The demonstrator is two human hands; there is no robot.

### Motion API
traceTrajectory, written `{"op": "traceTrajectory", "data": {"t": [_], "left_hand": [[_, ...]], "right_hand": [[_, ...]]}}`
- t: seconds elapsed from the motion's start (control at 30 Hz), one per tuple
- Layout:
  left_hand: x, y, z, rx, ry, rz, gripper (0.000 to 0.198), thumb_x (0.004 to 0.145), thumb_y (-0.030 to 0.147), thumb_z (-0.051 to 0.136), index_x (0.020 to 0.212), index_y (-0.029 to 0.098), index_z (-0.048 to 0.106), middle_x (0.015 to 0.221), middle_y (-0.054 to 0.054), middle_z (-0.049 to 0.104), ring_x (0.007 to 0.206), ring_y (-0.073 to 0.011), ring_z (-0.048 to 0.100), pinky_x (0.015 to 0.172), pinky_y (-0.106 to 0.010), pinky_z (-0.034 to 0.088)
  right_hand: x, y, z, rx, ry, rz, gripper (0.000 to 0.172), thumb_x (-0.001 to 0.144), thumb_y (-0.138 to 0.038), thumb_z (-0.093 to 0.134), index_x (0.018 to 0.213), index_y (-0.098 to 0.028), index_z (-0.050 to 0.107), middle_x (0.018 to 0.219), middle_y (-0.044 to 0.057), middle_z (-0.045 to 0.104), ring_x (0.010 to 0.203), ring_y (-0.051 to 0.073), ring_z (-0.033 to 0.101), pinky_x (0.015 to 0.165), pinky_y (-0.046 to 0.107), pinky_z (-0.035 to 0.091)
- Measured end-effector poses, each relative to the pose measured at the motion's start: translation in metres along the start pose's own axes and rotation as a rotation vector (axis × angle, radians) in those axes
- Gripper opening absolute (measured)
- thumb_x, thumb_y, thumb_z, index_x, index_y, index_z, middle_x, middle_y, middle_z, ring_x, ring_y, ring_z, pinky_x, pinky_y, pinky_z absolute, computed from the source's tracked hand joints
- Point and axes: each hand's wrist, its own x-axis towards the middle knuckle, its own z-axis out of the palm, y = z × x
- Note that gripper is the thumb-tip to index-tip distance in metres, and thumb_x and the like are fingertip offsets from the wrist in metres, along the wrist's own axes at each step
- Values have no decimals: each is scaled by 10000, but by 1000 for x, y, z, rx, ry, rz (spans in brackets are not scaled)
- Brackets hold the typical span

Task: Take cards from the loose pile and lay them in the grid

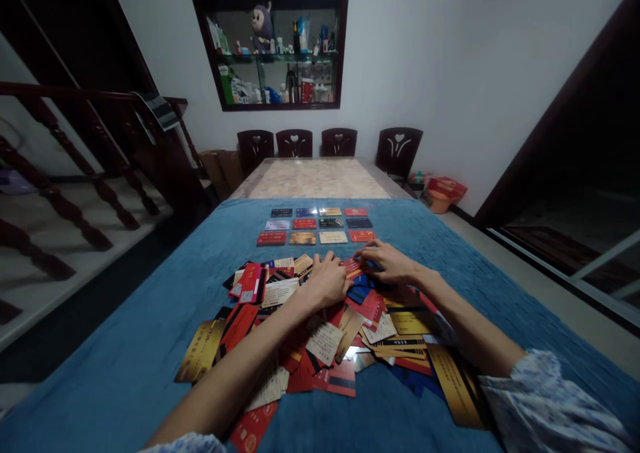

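Head view: you're apparently picking through the card pile [325,341], left hand [327,281] curled on it, right hand [387,263] bent at the red card [352,268] between them, any pinch unclear; lifting it likely needs an edge grip.

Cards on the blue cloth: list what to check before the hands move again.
1. Laid-out cards in three rows of four, gaps between: ok.
2. Loose pile free of overlaps: not ok, cards lie across each other.
3. Left hand clear of the pile: not ok, it's over it.
4. Red card between the hands firmly held by the right hand: cannot tell.
5. Blue cloth under rows and pile: ok.
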Motion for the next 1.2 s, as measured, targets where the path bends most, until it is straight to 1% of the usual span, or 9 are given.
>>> {"op": "traceTrajectory", "data": {"t": [0.1,0.2,0.3,0.43,0.57,0.7,0.87,1.0,1.2], "left_hand": [[-1,1,2,12,-7,-16,318,971,346,483,948,147,730,1054,-163,698,1097,-320,513,923,-509,418],[-1,2,4,36,-11,2,327,983,316,454,948,145,732,1038,-168,713,1089,-316,533,915,-492,419],[1,2,7,79,-4,59,303,984,266,440,985,155,722,1050,-161,719,1068,-306,554,900,-469,418],[1,1,5,162,6,145,277,975,209,438,964,144,708,1017,-167,721,1011,-297,577,849,-430,408],[-2,1,-3,239,4,216,258,961,152,446,900,134,696,960,-166,723,958,-279,590,805,-395,388],[-3,1,-6,299,-5,249,253,953,124,449,904,123,697,950,-162,730,939,-260,597,800,-379,386],[-1,-5,-3,263,49,259,249,944,122,454,923,122,702,939,-153,733,916,-241,609,833,-376,399],[0,-12,-8,194,6,217,253,931,158,469,887,128,717,911,-151,735,931,-254,629,831,-374,427],[-3,-22,-18,49,2,185,260,917,200,483,859,167,734,894,-124,737,896,-243,654,808,-350,451]], "right_hand": [[1,-1,0,11,-16,-20,274,851,-245,614,1101,-234,726,1106,97,721,1071,272,554,936,421,450],[2,-1,-1,16,-48,-50,277,868,-274,607,1108,-216,732,1174,99,715,1080,270,563,965,429,423],[3,-2,-5,12,-70,-57,281,871,-291,618,1104,-190,737,1199,109,712,1086,271,571,990,451,401],[2,-5,-9,20,-58,-88,262,878,-304,628,1085,-196,746,1184,105,722,1060,264,584,986,457,402],[1,-6,-10,40,-37,-134,235,883,-288,622,1062,-213,754,1182,86,731,1041,257,581,963,446,425],[1,-4,-9,35,3,-168,219,859,-228,616,1019,-209,765,1085,82,759,1022,249,592,926,411,457],[2,-4,-9,-13,70,-204,280,791,-118,591,985,-207,773,946,76,767,972,233,630,863,367,478],[2,-8,-9,-46,105,-207,244,760,-99,589,888,-192,775,830,76,748,875,222,647,786,336,480],[3,-9,-9,-42,116,-174,217,760,-108,582,834,-192,767,810,80,737,812,203,648,754,307,471]]}}
